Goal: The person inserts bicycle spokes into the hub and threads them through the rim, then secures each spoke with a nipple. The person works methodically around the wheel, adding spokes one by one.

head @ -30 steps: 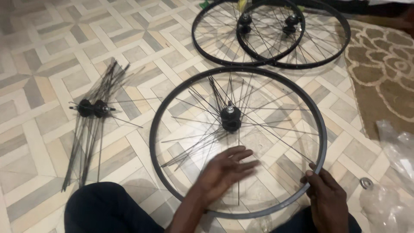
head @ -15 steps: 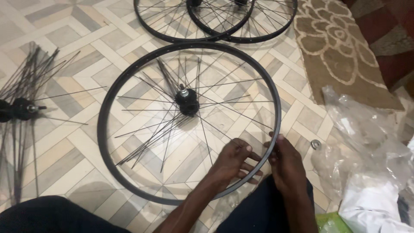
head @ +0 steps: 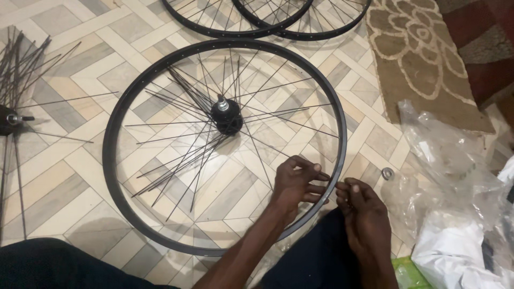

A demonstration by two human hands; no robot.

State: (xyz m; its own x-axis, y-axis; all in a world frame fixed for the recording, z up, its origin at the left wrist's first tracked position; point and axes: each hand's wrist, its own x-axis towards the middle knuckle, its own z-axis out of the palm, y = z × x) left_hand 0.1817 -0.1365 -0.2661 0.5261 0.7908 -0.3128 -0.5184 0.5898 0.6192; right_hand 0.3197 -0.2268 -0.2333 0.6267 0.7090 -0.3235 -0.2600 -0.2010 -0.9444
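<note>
A black bicycle rim (head: 115, 128) lies flat on the tiled floor with a black hub (head: 226, 115) at its centre and many thin spokes, some loose, fanning out from it. My left hand (head: 296, 184) reaches inside the rim at its near right side, fingers pinching a spoke end at the rim. Just outside the same stretch of rim, my right hand (head: 364, 214) has its fingertips pinched at the rim's edge, meeting the left hand there. Whether a small part sits between the right fingers is too small to tell.
Two more spoked wheels (head: 278, 21) lie at the top. Another hub with loose spokes (head: 13, 120) rests at the left edge. A patterned rug (head: 423, 59), crumpled clear plastic bags (head: 455, 176) and a small metal washer (head: 387, 173) are at the right. My dark-trousered knees fill the bottom.
The view has shifted right and closer. My left hand moved from lying flat over the spokes to the rim's right side, and my right hand closed in to meet it there.
</note>
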